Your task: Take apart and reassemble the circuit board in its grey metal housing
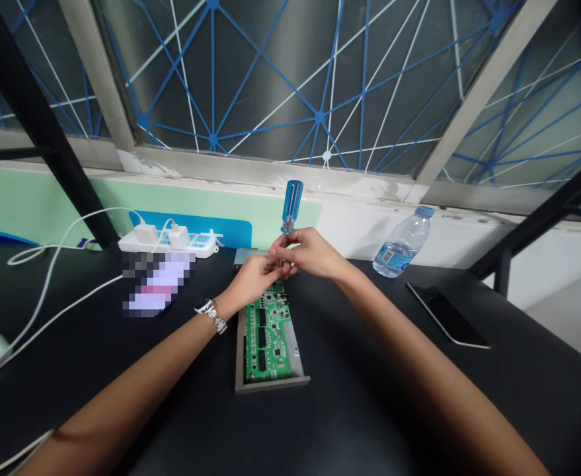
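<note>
A blue-handled screwdriver [292, 203] stands nearly upright over a green circuit board [269, 334].

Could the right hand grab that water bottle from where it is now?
Probably yes: the bottle stands to the right of the right hand, and nothing seems to block the way between them. Its fingers are at the screwdriver's shaft, though, so they would likely need to let go first.

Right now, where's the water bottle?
In the head view, the water bottle stands on the right side of the black table, against the white wall, just behind the dark phone.
</note>
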The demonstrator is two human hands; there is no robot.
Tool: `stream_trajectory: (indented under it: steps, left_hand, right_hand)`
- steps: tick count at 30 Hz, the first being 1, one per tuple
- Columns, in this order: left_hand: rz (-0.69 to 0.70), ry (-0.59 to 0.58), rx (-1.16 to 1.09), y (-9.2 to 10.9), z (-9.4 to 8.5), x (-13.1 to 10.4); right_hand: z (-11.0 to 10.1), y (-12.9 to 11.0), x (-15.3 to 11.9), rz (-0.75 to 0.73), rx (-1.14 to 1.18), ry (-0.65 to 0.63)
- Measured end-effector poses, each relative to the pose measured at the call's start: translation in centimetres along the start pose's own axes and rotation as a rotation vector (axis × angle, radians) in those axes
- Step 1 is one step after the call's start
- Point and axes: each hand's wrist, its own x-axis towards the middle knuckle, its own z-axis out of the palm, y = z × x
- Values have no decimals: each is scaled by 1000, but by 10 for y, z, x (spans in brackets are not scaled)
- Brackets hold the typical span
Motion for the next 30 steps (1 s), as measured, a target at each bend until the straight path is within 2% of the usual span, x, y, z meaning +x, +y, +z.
stream_trajectory:
  steps: [4, 12, 20, 25, 28, 30]
  left_hand:
    - [-58, 20, -48, 5, -3, -4]
    - [-6, 58, 123, 10, -16, -11]
    - [53, 29, 151, 3, -8, -4]
    - [29, 27, 37, -6, 0, 3]
    - [-42, 19, -47, -3, 1, 2]
    - [-75, 23, -63, 1, -1, -1]
  right_hand:
    - [-7, 5, 2, 0, -40, 66]
    - [-14, -5, -2, 33, -12, -47]
    - [-2, -11, -5, 34, 63, -144]
    - [5, -5, -3, -4, 9, -70]
    - [2, 2, -1, -53, -55, 41]
    - [-2, 5, 0, -46, -59, 67]
